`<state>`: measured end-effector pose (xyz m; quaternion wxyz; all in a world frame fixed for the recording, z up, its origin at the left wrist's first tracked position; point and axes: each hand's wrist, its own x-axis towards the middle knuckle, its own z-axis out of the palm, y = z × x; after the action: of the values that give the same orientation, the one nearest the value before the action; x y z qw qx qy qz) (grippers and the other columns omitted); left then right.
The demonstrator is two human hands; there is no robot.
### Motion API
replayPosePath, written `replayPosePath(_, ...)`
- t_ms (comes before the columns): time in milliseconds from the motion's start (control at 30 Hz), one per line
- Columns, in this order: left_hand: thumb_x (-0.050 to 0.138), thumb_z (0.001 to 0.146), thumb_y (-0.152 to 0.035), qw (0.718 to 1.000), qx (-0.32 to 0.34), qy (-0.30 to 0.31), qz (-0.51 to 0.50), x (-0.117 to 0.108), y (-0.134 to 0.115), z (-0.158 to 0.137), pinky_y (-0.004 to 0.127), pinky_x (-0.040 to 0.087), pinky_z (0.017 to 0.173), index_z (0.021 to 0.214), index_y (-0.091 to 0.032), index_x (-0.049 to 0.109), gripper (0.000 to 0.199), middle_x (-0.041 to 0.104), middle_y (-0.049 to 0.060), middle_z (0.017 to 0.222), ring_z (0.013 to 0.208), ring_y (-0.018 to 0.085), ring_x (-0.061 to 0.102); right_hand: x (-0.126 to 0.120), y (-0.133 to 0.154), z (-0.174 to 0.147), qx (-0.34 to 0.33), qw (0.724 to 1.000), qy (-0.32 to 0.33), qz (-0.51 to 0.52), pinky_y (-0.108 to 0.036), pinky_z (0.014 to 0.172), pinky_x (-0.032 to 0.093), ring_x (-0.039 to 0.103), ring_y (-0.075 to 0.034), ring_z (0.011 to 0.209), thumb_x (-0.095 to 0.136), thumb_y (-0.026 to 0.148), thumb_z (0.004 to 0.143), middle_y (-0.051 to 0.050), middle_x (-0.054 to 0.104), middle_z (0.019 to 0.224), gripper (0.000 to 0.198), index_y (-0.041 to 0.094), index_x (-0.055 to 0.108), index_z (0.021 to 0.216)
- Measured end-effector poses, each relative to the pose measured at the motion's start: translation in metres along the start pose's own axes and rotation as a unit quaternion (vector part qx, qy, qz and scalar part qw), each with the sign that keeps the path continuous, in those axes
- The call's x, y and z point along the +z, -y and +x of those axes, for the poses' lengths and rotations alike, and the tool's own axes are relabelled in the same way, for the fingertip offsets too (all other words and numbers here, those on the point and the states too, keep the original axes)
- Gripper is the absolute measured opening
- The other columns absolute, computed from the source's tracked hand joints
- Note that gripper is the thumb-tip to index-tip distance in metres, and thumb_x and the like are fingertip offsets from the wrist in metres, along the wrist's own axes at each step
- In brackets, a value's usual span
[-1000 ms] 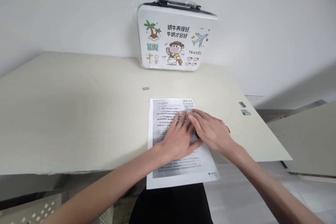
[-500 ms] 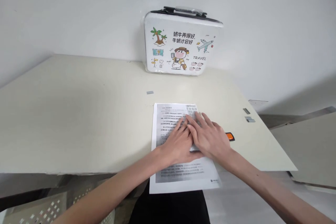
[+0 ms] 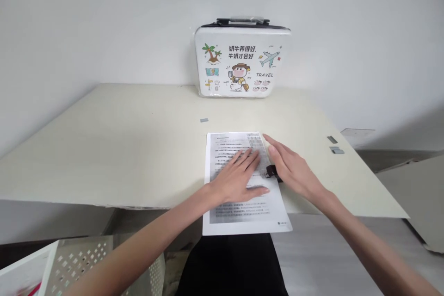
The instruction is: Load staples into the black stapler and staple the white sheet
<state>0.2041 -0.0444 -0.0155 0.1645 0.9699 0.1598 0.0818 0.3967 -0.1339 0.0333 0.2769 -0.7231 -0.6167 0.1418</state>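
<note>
My left hand [image 3: 237,175] lies flat on a printed sheet of paper [image 3: 243,227], fingers spread and thumb out to the right. The sheet overhangs the table's front edge. At the paper's right edge my right hand [image 3: 294,166] rests on its side, fingers stretched forward and close together, thumb raised. Beneath its palm is a dark tool with a shiny metal end, which looks like a stapler [image 3: 272,172]. Its metal end sits over the paper's right side, and the rest is hidden by the hand.
A white cartoon-printed case [image 3: 243,62] with a black handle stands at the back of the pale table [image 3: 138,148], by the wall. Small grey strips lie about: one strip [image 3: 204,120] beyond the paper, others [image 3: 336,150] near the right edge. A perforated chair [image 3: 79,259] is lower left.
My hands have come apart: the right hand has shifted right, off the left, and turned on its side. The stapler's dark body and metal end now show; its orange part is covered.
</note>
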Motion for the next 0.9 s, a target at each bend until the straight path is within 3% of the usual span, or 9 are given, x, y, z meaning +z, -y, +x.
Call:
replayPosePath(167,0.027,0.102,-0.079,0.999,-0.019,0.032,0.013,-0.009,0.002,-0.01,0.046,0.007,0.135,0.171,-0.015,0.016,0.095,0.011,0.01,0.178,0.165,0.025,0.001,-0.007,-0.036,-0.018,0.031,0.997,-0.022,0.064,-0.051,0.125,0.04,0.05,-0.028,0.149,0.03,0.059,0.11,-0.004,0.057,0.159,0.057,0.03,0.054,0.153)
replayPosePath(333,0.03,0.103,-0.077,0.997,-0.045,0.053,0.033,-0.021,0.002,-0.021,0.047,0.009,0.135,0.172,-0.015,0.011,0.094,0.009,0.01,0.178,0.165,0.026,0.002,-0.008,-0.063,-0.033,0.074,0.988,-0.033,0.131,-0.047,0.119,0.044,0.061,-0.028,0.137,0.034,0.063,0.108,-0.004,0.069,0.145,0.054,0.031,0.068,0.136)
replayPosePath(700,0.031,0.108,-0.069,0.995,-0.065,0.005,0.071,-0.023,-0.006,-0.06,0.047,0.016,0.134,0.173,-0.024,0.008,0.083,0.013,0.009,0.177,0.165,0.028,0.005,-0.007,-0.069,-0.044,0.051,0.982,-0.041,0.178,-0.047,0.117,0.044,0.064,-0.027,0.13,0.034,0.063,0.108,-0.008,0.072,0.138,0.057,0.027,0.073,0.128)
replayPosePath(900,0.032,0.109,-0.067,0.995,-0.076,0.006,0.068,-0.026,-0.015,-0.066,0.048,0.019,0.134,0.171,-0.025,0.022,0.076,0.015,0.008,0.177,0.165,0.029,0.005,-0.013,-0.061,-0.044,0.035,0.985,-0.057,0.158,-0.045,0.113,0.047,0.066,-0.027,0.128,0.036,0.062,0.107,-0.01,0.074,0.134,0.054,0.025,0.072,0.123)
